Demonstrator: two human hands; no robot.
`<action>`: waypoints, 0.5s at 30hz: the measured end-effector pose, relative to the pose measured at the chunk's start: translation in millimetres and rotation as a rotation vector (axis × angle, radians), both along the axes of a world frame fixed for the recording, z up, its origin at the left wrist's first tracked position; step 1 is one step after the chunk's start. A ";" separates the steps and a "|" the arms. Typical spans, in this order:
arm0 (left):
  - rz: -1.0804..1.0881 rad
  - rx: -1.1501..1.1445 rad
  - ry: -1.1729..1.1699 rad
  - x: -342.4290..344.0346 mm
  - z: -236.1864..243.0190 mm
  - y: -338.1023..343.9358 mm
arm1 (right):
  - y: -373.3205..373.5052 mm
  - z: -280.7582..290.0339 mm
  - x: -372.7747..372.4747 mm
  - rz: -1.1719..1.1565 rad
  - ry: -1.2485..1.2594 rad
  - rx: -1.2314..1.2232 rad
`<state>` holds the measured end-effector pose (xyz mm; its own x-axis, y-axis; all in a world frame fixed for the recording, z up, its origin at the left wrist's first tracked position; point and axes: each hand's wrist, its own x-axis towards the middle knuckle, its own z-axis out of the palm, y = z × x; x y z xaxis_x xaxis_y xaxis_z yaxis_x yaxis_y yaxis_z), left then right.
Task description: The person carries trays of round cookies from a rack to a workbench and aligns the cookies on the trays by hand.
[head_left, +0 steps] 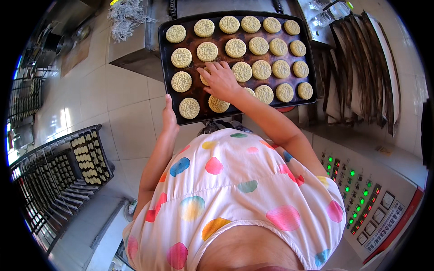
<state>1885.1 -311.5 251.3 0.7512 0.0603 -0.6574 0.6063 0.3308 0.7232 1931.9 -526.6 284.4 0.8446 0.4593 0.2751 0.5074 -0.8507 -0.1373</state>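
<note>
A dark baking tray [218,39] carries rows of round, pale-yellow mooncakes with fluted edges and stamped tops. My left hand [169,116] is closed on the tray's near left corner, its thumb upright along the side; its other fingers are hidden beneath. My right hand [221,82] reaches over the near left part of the tray. Its thumb and fingers close around one mooncake [204,77], which the hand partly covers. Nearer me, just below that wrist, another mooncake [219,104] lies on the tray.
A steel bench [135,56] with a grey stringy bundle [128,19] stands at the far left. Plastic bottles [327,14] and dark strips [366,67] are at the far right. A control panel [357,189] with green lights is near right. A rack [58,180] with filled trays stands left.
</note>
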 end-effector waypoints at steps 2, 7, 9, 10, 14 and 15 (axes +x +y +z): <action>0.018 -0.007 -0.003 0.2 -7.3 2.8 | -5.6 -1.0 -2.3 -0.024 -0.024 0.124; 0.052 -0.005 -0.048 0.9 -39.6 15.9 | -51.0 14.2 -16.1 -0.209 0.071 0.087; 0.053 -0.008 -0.025 3.4 -52.1 21.9 | -66.4 11.9 -15.7 -0.234 0.050 0.013; 0.040 -0.030 -0.023 3.9 -46.2 18.3 | -71.6 11.1 -15.6 -0.253 0.040 -0.022; 0.024 -0.007 -0.029 3.3 -33.3 13.8 | -74.5 12.5 -14.1 -0.272 0.203 -0.107; 0.026 0.026 -0.033 2.4 -33.0 14.9 | -74.4 11.0 -13.4 -0.273 0.203 -0.130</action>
<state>1887.5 -296.6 218.4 0.7705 0.0969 -0.6300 0.5733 0.3267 0.7514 1918.4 -601.0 295.5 0.9724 0.2295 0.0429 0.2327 -0.9680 -0.0938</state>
